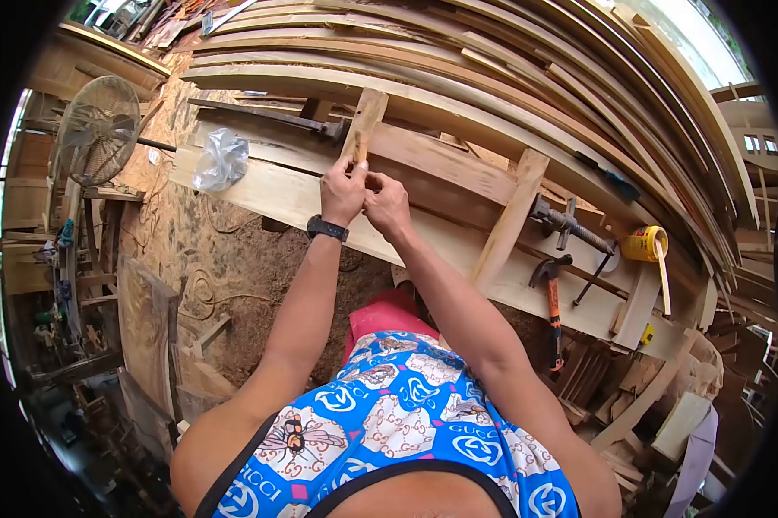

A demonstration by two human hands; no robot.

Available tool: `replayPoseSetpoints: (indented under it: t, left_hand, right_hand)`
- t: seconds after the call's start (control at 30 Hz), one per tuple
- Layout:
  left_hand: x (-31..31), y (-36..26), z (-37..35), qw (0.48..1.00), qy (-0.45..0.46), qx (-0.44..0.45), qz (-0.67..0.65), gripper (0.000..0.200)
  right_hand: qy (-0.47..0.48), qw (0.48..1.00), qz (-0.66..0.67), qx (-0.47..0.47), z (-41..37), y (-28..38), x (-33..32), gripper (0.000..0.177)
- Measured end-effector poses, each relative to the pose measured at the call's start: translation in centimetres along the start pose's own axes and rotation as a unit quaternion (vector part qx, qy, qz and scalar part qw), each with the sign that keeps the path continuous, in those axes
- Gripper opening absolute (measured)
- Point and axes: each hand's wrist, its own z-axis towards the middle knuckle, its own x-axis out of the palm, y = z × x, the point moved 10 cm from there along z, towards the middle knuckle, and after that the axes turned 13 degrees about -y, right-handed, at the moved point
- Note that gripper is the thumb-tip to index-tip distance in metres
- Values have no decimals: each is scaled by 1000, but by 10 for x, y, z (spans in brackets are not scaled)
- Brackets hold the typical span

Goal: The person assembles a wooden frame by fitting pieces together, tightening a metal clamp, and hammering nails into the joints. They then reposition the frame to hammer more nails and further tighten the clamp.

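Observation:
My left hand (344, 197), with a dark watch on its wrist, is closed around the lower end of a short wooden stick (362, 148). The stick points away from me, over a wooden crosspiece (367, 112) of the clamped timber frame. Right beside it, my right hand (387, 207) has its fingers pinched together, touching or nearly touching my left fingers. Whatever is between the right fingertips is hidden. Both hands are above the near edge of a long pale board (294, 192).
A crumpled clear plastic bag (221, 160) lies on the board's left end. To the right are a bar clamp (570, 226), a claw hammer (553, 302) and a yellow glue tub (645, 243). Long planks (458, 52) are stacked behind; a fan (100, 129) stands left.

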Motion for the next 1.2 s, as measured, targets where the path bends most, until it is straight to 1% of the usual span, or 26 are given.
replayPoseSetpoints:
  t: [0.03,0.07,0.1,0.17,0.2,0.27,0.33,0.43,0.47,0.5,0.63,0.67,0.7,0.73,0.77,0.8,0.83,0.87,0.9,0.97,1.03,1.07,1.1,1.13,1.17,1.2]
  left_hand:
    - [-3,0,11,999,-33,-3,1,30]
    - [-14,-8,21,994,-92,47,25,25]
    - [-23,2,42,981,-147,104,70,27]
    - [-35,4,66,975,-178,114,65,24]
    - [-34,6,69,976,-178,114,62,24]
    - [-22,13,73,976,-168,115,72,19]
    - [-15,21,70,974,-180,119,71,17]
    - [-10,27,68,973,-189,114,62,18]
    - [-10,26,65,963,-225,147,38,19]
    - [-11,27,61,949,-259,178,14,20]
    - [5,43,68,980,-177,89,-18,22]
    - [0,32,68,972,-192,135,15,22]
    - [2,37,72,969,-201,140,40,27]
    - [4,40,75,978,-179,108,20,31]
    - [9,50,83,970,-191,146,16,33]
    - [9,43,85,980,-152,127,30,32]
    - [20,33,65,965,-180,184,36,30]
    - [22,33,66,958,-178,217,57,29]
    - [22,29,64,960,-177,202,78,29]
    - [18,32,64,954,-191,218,76,30]
    - [14,47,75,969,-193,139,73,31]
    - [16,52,75,978,-183,90,45,34]
    - [18,61,81,975,-190,105,55,35]
    - [12,59,83,965,-209,122,99,36]
    - [10,65,84,967,-223,102,66,36]
    - [7,67,83,969,-228,81,43,37]
  right_hand:
    - [-40,994,-61,-82,1,11,-5,45]
    - [-80,976,-123,-163,0,24,-6,51]
    - [-79,975,-128,-161,2,27,1,51]
    - [4,999,-35,-15,-3,5,4,62]
    - [9,1000,-13,-19,-7,-5,-4,58]
    - [34,997,-4,74,-32,-3,-40,52]
    - [5,997,5,74,-51,-22,-82,45]
    - [-44,989,38,139,-91,-47,-144,41]
    - [-64,985,40,157,-103,-56,-163,40]
    - [-67,985,38,157,-115,-58,-177,40]
    - [-160,966,58,193,-143,-81,-236,36]
    - [-194,958,68,198,-152,-89,-251,34]
    - [-219,955,47,194,-156,-88,-266,31]
    - [-241,951,36,189,-158,-91,-280,30]
    - [-265,946,24,185,-161,-94,-296,29]
    - [-285,941,22,181,-162,-89,-310,30]
    - [-295,940,28,171,-168,-95,-345,30]
    - [-311,935,23,170,-169,-97,-360,30]
    - [-317,933,20,167,-167,-98,-370,30]
    - [-299,937,2,182,-154,-105,-374,34]
    - [-234,964,-82,100,-126,-100,-352,42]
    - [-224,967,-75,95,-117,-103,-345,42]
    - [-235,963,-113,66,-109,-97,-337,56]
    - [-216,967,-136,19,-80,-84,-302,71]
    - [-213,963,-165,-21,-66,-73,-280,85]
    - [-183,975,-115,42,-58,-70,-266,93]
